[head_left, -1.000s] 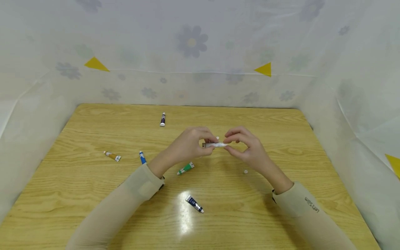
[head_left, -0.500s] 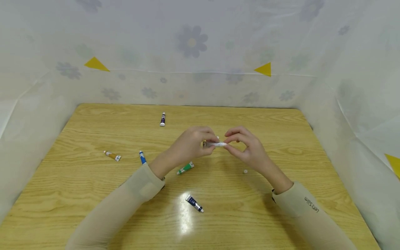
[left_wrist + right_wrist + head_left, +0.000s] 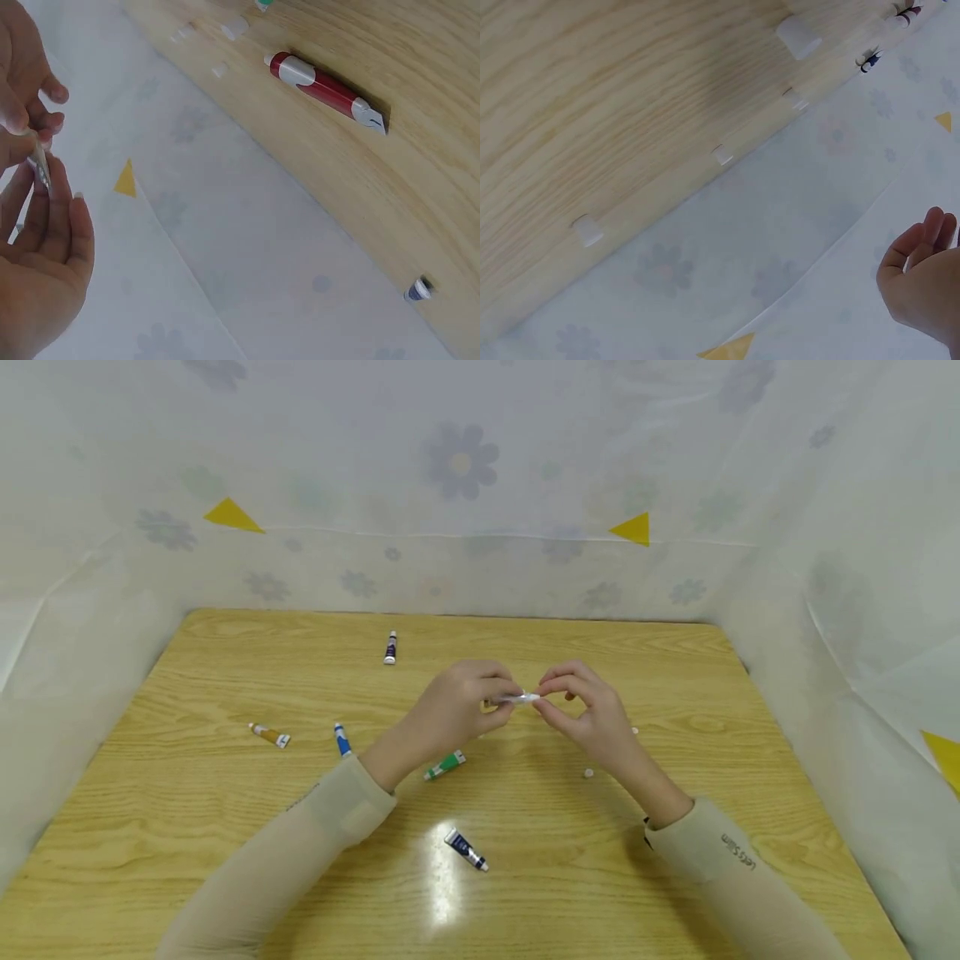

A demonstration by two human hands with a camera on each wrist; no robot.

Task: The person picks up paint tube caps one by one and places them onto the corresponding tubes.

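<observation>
Lighting is bright, even and diffuse. Overhead light produces one white glare patch on the tabletop [image 3: 225, 827], just left of the near tube [image 3: 467, 849]. Shadows under the hands are soft and faint. The head view bows straight edges toward the frame borders. Both wrist views are tilted; the tabletop grain in the right wrist view is slightly blurred.
</observation>
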